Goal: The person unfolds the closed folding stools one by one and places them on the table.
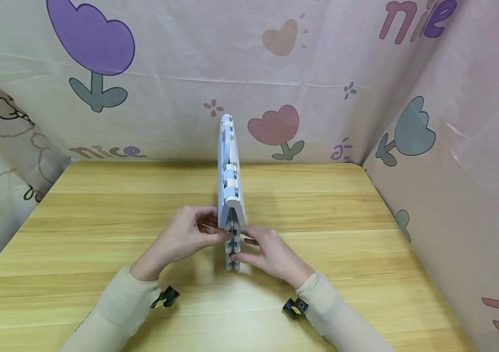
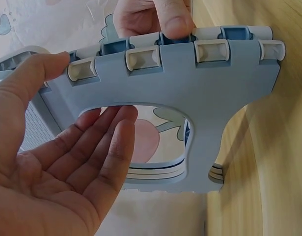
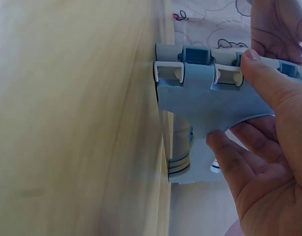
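A folded blue and white plastic piece (image 1: pixel 230 183) with hinged edges stands upright on the wooden table, seen edge-on. From its left side the left hand (image 1: pixel 183 234) grips it; in the left wrist view this hand (image 2: pixel 67 162) has its thumb on the hinged edge and its fingers at the opening of the blue panel (image 2: pixel 209 103). On the other side the right hand (image 1: pixel 273 254) holds the lower part. The right wrist view shows that hand's (image 3: pixel 273 147) thumb on the hinge row and fingers against the blue panel (image 3: pixel 205 108).
The wooden table (image 1: pixel 121 210) extends around the piece. Behind it and at both sides hangs a pale curtain (image 1: pixel 179 58) printed with flowers and words. A small black camera (image 1: pixel 165 297) is at the left wrist, another (image 1: pixel 295 308) at the right.
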{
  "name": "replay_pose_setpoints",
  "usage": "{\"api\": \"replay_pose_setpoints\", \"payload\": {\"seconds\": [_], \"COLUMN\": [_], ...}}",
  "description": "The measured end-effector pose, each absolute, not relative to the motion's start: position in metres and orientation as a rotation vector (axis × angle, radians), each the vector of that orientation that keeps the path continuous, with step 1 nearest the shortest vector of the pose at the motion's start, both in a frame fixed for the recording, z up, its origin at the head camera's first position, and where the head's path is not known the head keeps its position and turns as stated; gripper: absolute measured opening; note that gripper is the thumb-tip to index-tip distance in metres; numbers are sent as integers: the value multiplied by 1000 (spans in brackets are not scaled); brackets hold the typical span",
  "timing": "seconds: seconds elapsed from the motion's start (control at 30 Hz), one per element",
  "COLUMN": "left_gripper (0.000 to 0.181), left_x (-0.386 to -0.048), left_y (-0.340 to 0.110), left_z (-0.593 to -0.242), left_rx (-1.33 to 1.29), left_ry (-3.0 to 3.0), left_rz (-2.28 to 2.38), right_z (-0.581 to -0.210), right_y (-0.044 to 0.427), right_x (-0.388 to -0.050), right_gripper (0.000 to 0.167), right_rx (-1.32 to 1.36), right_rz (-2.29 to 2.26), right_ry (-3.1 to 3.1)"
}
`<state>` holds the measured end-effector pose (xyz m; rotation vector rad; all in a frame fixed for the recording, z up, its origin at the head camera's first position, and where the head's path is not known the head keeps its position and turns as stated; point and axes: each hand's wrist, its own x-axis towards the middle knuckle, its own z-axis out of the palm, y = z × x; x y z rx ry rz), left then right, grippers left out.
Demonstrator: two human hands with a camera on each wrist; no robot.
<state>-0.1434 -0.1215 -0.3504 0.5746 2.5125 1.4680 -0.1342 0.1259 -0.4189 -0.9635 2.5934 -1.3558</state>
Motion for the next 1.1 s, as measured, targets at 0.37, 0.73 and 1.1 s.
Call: {"api": "replay_pose_setpoints", "payload": {"seconds": [0.37, 0.73, 1.1], "left_gripper": [39, 41, 35], "left_x": [-145, -148, -151], "left_y": [-124, -136, -151], "left_z": [-351, -348, -343], "left_rx": [611, 677, 665], "left_ry": [2524, 2487, 2499], "left_rz": [1458, 1443, 1377], "right_z": [-416, -414, -409], "right_y": [131, 136, 142], "right_x": [-137, -137, -140], "right_gripper": [60, 62, 60], "right_rx": [-937, -931, -845], "right_rz": [-1359, -1358, -1285], "right_ry": [2555, 2540, 2564]}}
